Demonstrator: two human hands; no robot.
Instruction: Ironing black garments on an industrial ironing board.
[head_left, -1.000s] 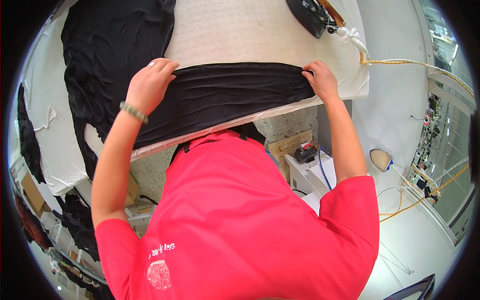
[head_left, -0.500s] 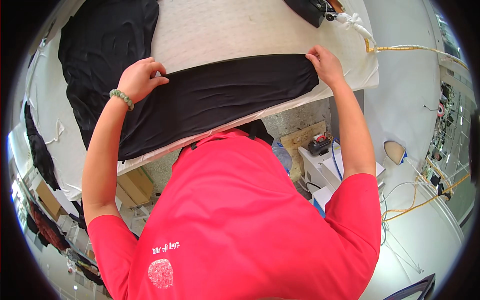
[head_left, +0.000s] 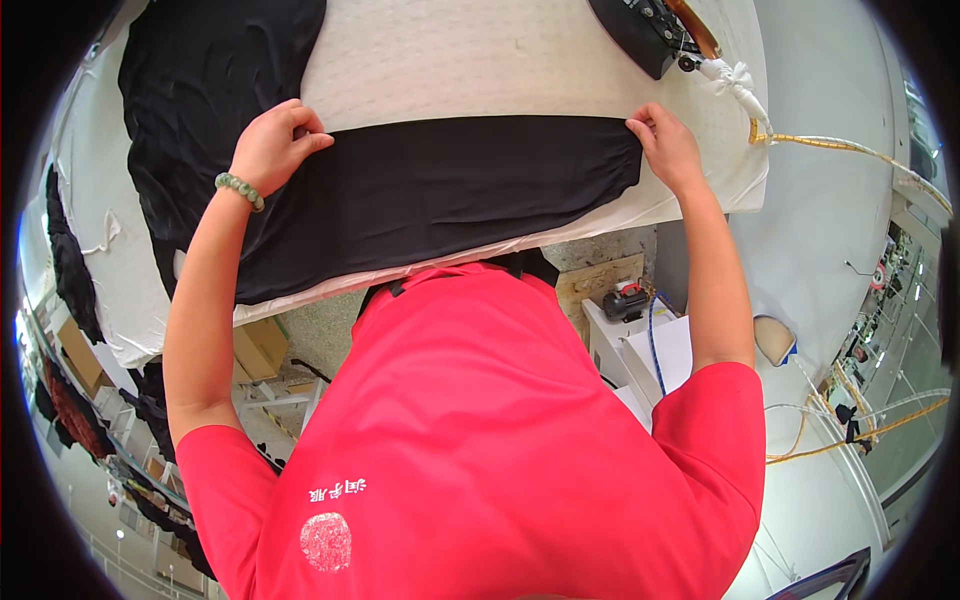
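One garment of smooth, thin black fabric (head_left: 450, 190) is lying on a padded table covered in off-white cloth (head_left: 470, 60); its long, sleeve-like section is stretching sideways along the near edge, and its broader, wrinkled part is spreading away at the left. The bare left hand (head_left: 268, 150), its wrist bearing a bracelet of round green beads (head_left: 240, 191), is closing thumb and fingers on the upper edge of the long section, near where it is meeting the broader part. The bare right hand (head_left: 668, 148) is pinching the upper corner at the far right end, where the fabric is gathering into small folds. The edge between the hands is running nearly straight. A black iron with a brown handle (head_left: 632, 32) is resting at the table's far right, well apart from the garment; a yellow-and-white hose (head_left: 850, 145) is trailing rightward. The person is wearing a red short-sleeved shirt (head_left: 500, 420). Below the table, a small black machine with a red top (head_left: 625, 302) is sitting on a white cabinet (head_left: 606, 338), and a brown cardboard box (head_left: 262, 348) is standing at the left.
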